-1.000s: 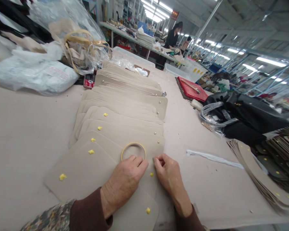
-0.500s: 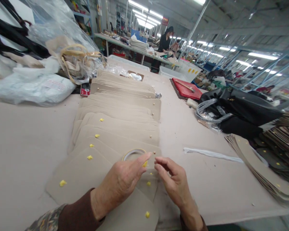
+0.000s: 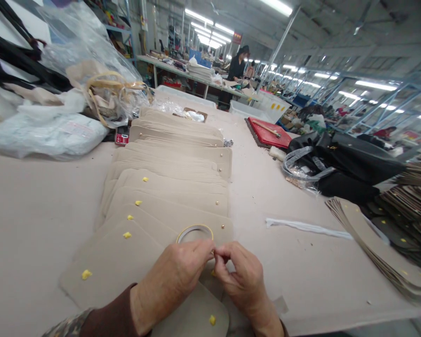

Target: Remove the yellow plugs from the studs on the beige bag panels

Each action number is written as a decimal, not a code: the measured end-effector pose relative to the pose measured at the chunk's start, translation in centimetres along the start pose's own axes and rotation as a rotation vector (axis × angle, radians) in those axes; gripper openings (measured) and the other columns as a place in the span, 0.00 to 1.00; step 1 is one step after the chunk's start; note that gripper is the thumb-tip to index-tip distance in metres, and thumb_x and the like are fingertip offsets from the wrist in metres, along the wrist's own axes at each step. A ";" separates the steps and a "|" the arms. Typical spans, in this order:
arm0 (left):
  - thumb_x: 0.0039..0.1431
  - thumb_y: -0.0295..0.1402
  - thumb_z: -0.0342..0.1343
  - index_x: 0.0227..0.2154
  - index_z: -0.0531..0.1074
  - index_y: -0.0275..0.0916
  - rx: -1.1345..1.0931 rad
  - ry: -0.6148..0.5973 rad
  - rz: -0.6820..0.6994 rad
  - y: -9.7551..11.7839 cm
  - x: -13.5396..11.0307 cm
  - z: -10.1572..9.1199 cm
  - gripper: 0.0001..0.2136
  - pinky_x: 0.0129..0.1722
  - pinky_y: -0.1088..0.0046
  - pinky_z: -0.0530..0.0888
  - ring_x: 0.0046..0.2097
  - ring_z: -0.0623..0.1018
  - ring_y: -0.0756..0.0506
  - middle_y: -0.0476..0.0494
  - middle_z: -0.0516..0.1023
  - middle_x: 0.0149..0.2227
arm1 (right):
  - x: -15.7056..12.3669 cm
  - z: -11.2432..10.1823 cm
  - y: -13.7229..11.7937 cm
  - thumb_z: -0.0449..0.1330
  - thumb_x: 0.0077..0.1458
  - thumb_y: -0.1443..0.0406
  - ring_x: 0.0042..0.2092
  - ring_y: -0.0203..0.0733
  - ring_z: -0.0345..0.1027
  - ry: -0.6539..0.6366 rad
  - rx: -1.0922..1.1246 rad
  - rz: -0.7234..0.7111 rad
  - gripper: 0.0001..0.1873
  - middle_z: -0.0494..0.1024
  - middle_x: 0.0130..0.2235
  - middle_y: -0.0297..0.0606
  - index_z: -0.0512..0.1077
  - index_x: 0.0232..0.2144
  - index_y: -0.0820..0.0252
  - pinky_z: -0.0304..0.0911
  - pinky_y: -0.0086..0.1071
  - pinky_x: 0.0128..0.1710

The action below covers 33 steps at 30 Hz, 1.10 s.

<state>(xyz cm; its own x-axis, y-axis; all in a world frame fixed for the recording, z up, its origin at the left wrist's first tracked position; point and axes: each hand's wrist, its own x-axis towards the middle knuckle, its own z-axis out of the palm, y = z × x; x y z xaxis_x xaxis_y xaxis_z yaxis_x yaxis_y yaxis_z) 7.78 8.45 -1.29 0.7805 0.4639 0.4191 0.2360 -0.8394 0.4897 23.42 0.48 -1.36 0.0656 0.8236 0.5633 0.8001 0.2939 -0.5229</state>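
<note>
My left hand (image 3: 177,281) and my right hand (image 3: 240,278) meet fingertip to fingertip above the nearest beige leather panels (image 3: 136,252), pinched together on something too small to make out. A roll of yellow tape (image 3: 194,232) lies on the panels just beyond my fingers. The panels overlap in a long row (image 3: 171,164) running away from me, several with small yellow tape bits (image 3: 86,274) on the left side and brass studs (image 3: 222,226) on the right side.
Plastic bags of material (image 3: 49,131) lie at the left. A red tray (image 3: 270,133), black bags (image 3: 347,168) and fanned dark panels (image 3: 389,234) sit at the right. A white strip (image 3: 308,226) lies on the table. A person stands at a far bench (image 3: 237,65).
Both hands lifted off the panel. The left index finger carried a yellow bit up, and both hands' fingertips have now come together in a pinch.
</note>
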 end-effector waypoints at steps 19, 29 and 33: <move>0.61 0.26 0.54 0.33 0.67 0.39 0.379 -0.251 -0.038 -1.2 1.6 1.9 0.02 0.32 0.66 0.72 0.37 0.71 0.41 0.43 0.71 0.35 | 1.5 0.3 5.2 0.64 0.51 0.53 0.24 0.35 0.67 -0.057 0.472 0.831 0.17 0.74 0.22 0.33 0.76 0.29 0.63 0.66 0.28 0.25; 0.62 0.25 0.51 0.34 0.66 0.39 0.359 -0.283 -0.089 -1.0 1.5 1.9 0.03 0.33 0.64 0.72 0.37 0.70 0.40 0.43 0.69 0.34 | 2.9 1.0 5.0 0.57 0.57 0.61 0.27 0.38 0.69 -0.179 0.007 0.572 0.09 0.77 0.26 0.34 0.74 0.30 0.59 0.63 0.29 0.30; 0.63 0.24 0.49 0.34 0.66 0.39 0.347 -0.308 -0.111 -1.1 1.3 1.7 0.05 0.33 0.65 0.72 0.36 0.70 0.41 0.43 0.69 0.33 | 1.9 1.0 5.2 0.59 0.56 0.59 0.24 0.38 0.69 -0.083 -0.061 0.612 0.09 0.76 0.25 0.32 0.70 0.37 0.59 0.63 0.30 0.27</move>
<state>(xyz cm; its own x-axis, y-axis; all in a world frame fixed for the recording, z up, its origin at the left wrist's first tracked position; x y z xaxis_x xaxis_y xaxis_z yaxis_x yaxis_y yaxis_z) 9.57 9.53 -2.62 0.8626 0.4945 0.1068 0.4661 -0.8589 0.2122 27.11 4.09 -3.70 0.4787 0.8698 0.1194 0.6648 -0.2702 -0.6965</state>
